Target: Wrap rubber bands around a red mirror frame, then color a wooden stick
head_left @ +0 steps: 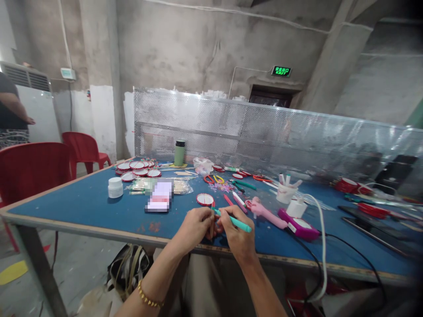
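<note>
My right hand is closed around a teal pen, its tip end pointing left toward my other hand. My left hand is bent shut at the table's front edge, close to the pen's tip; whatever its fingers grip is mostly hidden. Just beyond the fingers lies a small round drum with a white face and red rim. To the right of it are a red pen and a white-and-pink pen.
A phone, a white jar and several red-rimmed drums occupy the left. Rightward stand a pink tool, a purple box with cords and a cup of pens. A mesh panel borders the back.
</note>
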### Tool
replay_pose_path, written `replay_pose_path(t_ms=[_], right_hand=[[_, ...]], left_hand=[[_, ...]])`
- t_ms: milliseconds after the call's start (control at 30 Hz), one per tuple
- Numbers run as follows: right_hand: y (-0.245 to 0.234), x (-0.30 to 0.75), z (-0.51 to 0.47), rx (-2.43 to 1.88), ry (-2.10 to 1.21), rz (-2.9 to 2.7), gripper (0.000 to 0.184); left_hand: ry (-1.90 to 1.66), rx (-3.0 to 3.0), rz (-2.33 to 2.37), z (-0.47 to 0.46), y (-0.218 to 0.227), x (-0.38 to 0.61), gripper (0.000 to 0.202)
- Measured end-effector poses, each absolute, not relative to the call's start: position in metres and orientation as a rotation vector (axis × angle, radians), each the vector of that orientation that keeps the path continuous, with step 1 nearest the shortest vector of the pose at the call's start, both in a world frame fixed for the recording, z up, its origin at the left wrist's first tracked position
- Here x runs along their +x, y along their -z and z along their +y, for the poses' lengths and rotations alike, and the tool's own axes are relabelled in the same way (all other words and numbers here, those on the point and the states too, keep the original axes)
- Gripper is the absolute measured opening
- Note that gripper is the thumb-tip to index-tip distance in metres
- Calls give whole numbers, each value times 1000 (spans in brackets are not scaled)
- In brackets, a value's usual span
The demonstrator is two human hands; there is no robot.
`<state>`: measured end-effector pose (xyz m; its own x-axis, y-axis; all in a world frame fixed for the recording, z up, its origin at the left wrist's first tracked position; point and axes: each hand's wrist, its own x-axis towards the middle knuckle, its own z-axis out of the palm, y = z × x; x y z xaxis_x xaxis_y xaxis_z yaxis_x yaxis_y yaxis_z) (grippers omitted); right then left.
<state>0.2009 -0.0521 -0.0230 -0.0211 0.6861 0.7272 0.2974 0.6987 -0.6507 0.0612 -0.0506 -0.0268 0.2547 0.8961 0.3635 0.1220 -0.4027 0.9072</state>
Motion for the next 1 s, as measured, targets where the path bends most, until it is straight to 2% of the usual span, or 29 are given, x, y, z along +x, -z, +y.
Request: replay_pose_path(t_ms=[1000], right_hand=[[26, 203, -52, -808, -371, -1610, 20]], left_hand=[[-1222, 1701, 916, -50, 29, 61, 22]])
